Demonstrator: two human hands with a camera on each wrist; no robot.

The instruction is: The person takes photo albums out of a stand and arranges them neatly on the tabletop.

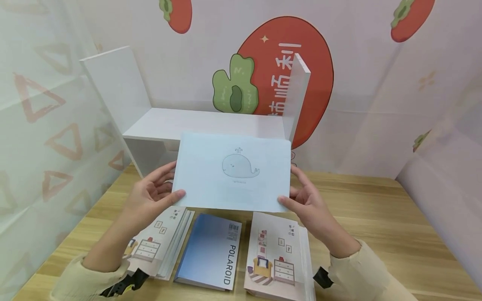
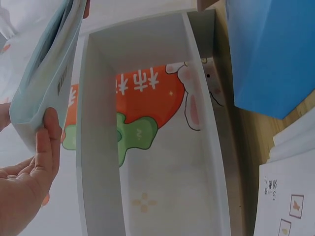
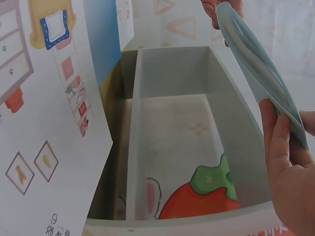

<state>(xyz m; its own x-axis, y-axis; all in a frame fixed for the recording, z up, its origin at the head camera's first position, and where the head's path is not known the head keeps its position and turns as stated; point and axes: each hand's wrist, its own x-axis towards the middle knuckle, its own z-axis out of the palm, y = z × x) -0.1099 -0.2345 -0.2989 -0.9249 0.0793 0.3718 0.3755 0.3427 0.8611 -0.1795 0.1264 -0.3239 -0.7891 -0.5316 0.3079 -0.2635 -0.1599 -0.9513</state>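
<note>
Both hands hold up a thin pale-blue notebook (image 1: 203, 175) with a whale drawing on its cover. My left hand (image 1: 152, 194) grips its left edge, thumb on the front face, and my right hand (image 1: 308, 200) grips the right edge the same way. From the left wrist view, the notebook (image 2: 61, 73) shows a barcode on its back, with the left hand's fingers (image 2: 50, 132) against that side. Pages show along the bowed edge of the notebook (image 3: 256, 59) in the right wrist view. Behind it stands a white shelf (image 1: 211, 121) with two upright sides.
Below the hands, a blue album marked POLAROID (image 1: 211, 251) lies between white illustrated books on the left (image 1: 150, 246) and right (image 1: 276, 259). They lie on a wooden table (image 1: 361, 200). A patterned cloth (image 1: 361, 83) hangs behind the shelf.
</note>
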